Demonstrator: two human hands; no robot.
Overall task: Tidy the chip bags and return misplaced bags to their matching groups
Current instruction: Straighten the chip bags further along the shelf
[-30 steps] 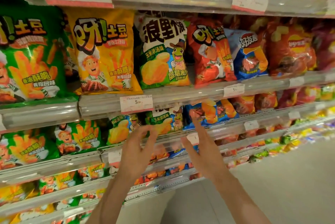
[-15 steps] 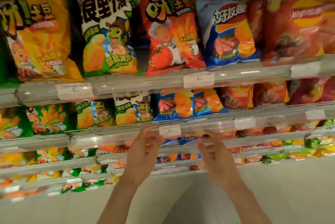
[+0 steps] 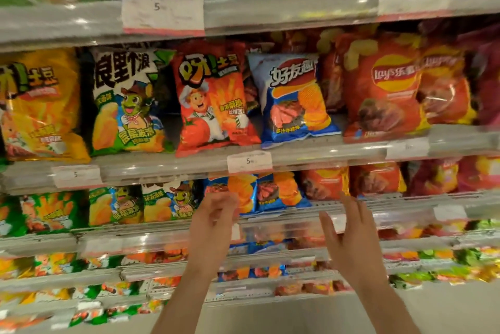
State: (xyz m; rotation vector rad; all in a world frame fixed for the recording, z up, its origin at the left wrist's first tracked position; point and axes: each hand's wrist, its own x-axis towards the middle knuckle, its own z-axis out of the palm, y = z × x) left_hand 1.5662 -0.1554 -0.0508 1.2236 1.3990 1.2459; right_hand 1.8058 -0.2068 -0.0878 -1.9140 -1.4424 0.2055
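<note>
Middle shelf (image 3: 297, 155), front row: six bags show clearly, counted from the shelf's left end: one yellow fries bag (image 3: 40, 106), one green-and-white frog-mascot bag (image 3: 124, 101), one red tomato fries bag (image 3: 213, 98), one blue ridged-chip bag (image 3: 295, 101), and two red Lay's bags (image 3: 384, 90); the second sits partly behind the first toward the right end.
Odd ones: the red tomato fries bag stands alone between the frog-mascot bag and the blue ridged-chip bag, tilted, its lower edge at the shelf's front lip.
Shelf below (image 3: 405, 214): one small green fries bag (image 3: 48, 212), two small frog-mascot bags (image 3: 146, 206), two small blue ridged-chip bags (image 3: 265, 193), two small red Lay's bags (image 3: 351, 182); further bags toward the right end are too blurred to count.
Price tags (image 3: 249, 162): three on the middle shelf's front rail, two on the rail above.
Left hand (image 3: 211, 228): raised in front of the lower shelf's rail, fingers loosely curled, blurred; it holds nothing.
Right hand (image 3: 351, 241): raised beside it, fingers straight and spread, palm turned inward; it holds nothing.
Contact: whether either hand's fingertips touch the rail cannot be told.
Lower shelves: rows of small bags, too blurred to count.
</note>
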